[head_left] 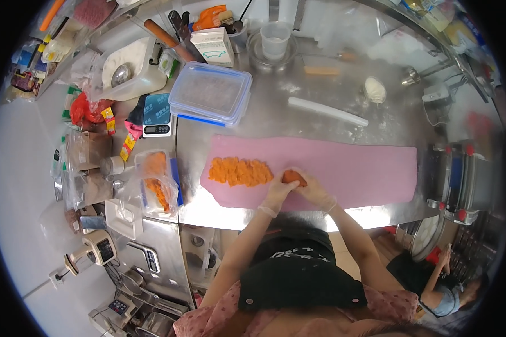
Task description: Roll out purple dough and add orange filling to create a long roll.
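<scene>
Head view: left hand (pixel 277 191) and right hand (pixel 316 195), in thin translucent gloves, cupped close together around a rounded orange lump (pixel 294 178), just right of a flattened, bumpy orange strip (pixel 240 171) on a long pink dough-like sheet (pixel 354 168). Whether lump touches sheet: cannot tell. Step, judged: portioning filling. Next move likely calls for pressing it flat beside the strip, evenly, without tearing the sheet.

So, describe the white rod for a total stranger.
On the shiny steel table, find the long pink sheet. Beyond its far edge lies a slim white rod, its right end nearer the sheet. Unlike the rounded whitish lump further back, it is long and straight.
</scene>
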Demonstrator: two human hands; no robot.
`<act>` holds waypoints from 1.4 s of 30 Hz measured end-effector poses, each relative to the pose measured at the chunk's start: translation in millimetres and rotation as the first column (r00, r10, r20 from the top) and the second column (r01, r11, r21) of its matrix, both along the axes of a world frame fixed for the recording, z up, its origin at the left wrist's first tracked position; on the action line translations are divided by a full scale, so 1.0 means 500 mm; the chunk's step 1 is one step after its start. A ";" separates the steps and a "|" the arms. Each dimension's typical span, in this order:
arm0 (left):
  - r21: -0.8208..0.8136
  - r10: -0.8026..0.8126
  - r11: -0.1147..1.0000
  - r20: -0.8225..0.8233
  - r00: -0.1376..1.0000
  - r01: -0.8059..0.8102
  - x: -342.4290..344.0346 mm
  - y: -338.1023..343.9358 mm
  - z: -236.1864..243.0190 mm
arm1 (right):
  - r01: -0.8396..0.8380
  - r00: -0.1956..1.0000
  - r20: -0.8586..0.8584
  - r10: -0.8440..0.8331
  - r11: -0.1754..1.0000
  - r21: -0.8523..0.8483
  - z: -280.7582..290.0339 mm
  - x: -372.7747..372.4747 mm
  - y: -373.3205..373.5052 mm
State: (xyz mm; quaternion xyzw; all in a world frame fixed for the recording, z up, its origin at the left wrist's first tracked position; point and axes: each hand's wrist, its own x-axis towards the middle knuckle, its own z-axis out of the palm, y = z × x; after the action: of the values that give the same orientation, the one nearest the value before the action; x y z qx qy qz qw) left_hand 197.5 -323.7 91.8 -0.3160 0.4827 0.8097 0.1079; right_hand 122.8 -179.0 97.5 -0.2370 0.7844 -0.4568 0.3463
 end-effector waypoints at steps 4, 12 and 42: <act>-0.146 0.006 0.989 0.075 0.997 0.005 -0.018 0.006 0.029 | 0.021 0.998 0.050 -0.026 0.995 0.095 0.002 -0.006 0.002; -0.329 0.141 0.936 0.017 0.990 -0.127 0.017 -0.004 -0.023 | 0.192 0.873 0.438 -0.213 0.977 0.092 0.025 -0.024 -0.026; -0.908 -0.490 -0.224 0.420 0.764 0.355 0.042 0.015 -0.060 | 0.337 0.926 -0.269 -0.264 0.899 0.279 -0.045 0.015 -0.052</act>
State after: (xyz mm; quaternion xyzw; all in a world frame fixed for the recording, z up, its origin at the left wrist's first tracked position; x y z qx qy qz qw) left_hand 218.5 -316.2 61.7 -0.0694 0.9828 0.1413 0.0966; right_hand 130.4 -205.2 75.0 -0.1031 0.9092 -0.3420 0.2141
